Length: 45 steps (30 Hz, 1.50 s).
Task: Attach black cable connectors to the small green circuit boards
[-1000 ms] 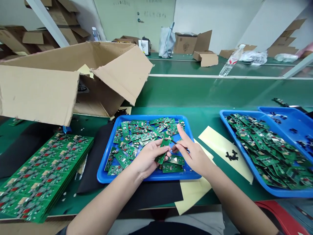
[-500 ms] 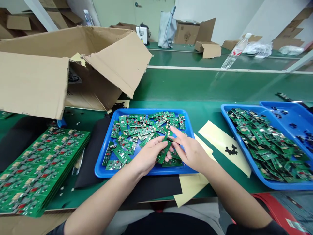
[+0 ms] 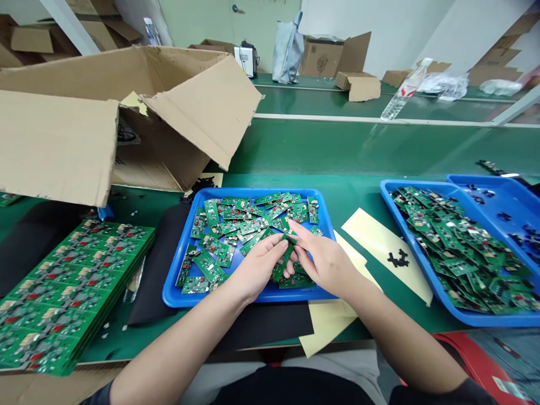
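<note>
My left hand [image 3: 261, 264] is closed around a small green circuit board [image 3: 282, 263], held tilted above the middle blue tray [image 3: 177, 297]. A small black piece [image 3: 291, 239] lies at the board's upper end. My right hand [image 3: 323, 256] meets the board there, its thumb and fingers bent against the black piece; the fingertips are partly hidden. Beneath both hands, the tray holds many loose circuit boards [image 3: 217, 247], some with red parts.
Stacked panels of boards [image 3: 54, 292] lie left, below an open cardboard box [image 3: 202, 107]. Yellow paper [image 3: 371, 239] bears black pieces [image 3: 397, 258]. A right-hand blue tray [image 3: 442, 306] holds piled boards; another tray [image 3: 458, 181] has black pieces. A bottle [image 3: 405, 93] stands behind.
My right hand has shifted slightly left, its fingers closer over the board's upper end. My left hand keeps the board in nearly the same place.
</note>
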Tool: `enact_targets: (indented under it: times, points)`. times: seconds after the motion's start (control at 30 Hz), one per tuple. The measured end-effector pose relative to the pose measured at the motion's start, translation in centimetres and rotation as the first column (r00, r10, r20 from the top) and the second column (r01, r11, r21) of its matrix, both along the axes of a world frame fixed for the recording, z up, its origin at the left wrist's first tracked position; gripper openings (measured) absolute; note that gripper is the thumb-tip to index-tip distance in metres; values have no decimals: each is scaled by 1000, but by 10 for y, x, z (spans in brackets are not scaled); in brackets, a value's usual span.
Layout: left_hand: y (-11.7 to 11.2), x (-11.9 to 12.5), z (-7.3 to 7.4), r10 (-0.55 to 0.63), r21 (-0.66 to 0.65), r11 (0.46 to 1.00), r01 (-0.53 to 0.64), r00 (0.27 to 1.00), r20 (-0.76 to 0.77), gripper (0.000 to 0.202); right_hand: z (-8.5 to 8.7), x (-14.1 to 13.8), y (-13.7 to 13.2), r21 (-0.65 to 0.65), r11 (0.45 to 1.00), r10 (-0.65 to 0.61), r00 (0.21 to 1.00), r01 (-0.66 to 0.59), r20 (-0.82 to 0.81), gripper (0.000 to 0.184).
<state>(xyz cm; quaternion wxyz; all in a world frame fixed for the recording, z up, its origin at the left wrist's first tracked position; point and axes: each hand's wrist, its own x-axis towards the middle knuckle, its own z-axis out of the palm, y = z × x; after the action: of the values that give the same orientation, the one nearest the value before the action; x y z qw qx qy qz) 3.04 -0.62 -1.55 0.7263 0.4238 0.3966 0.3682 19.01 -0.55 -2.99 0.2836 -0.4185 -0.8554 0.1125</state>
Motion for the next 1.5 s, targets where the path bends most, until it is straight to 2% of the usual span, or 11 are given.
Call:
enact_targets:
  times: [0.23,0.63,0.83,1.03,1.23,1.37,1.5]
  points:
    - [0,1,-3,30,26,999,-29,999,-42,20,0,0,0,3,1000,-4,999,4,42,44]
    - [0,0,-5,24,87,996,-10,987,-156,27,3,1,1,5,1000,9,999,-9,50,46]
    - [0,-1,-7,12,176,983,47,946,-323,29,0,5,5,164,985,-68,991,48,118,43]
    - [1,-3,-4,-47,209,966,154,896,-441,28,-7,8,8,274,962,-31,987,-14,159,43]
    - [2,-5,3,-135,207,945,253,880,-455,32,-9,9,10,345,933,75,994,-99,83,39]
    - [2,-7,6,-147,213,943,255,895,-420,33,-6,5,11,315,940,142,990,-132,-10,46]
    - [2,-9,5,-135,203,952,227,913,-385,33,0,5,10,250,965,118,982,-79,-145,56]
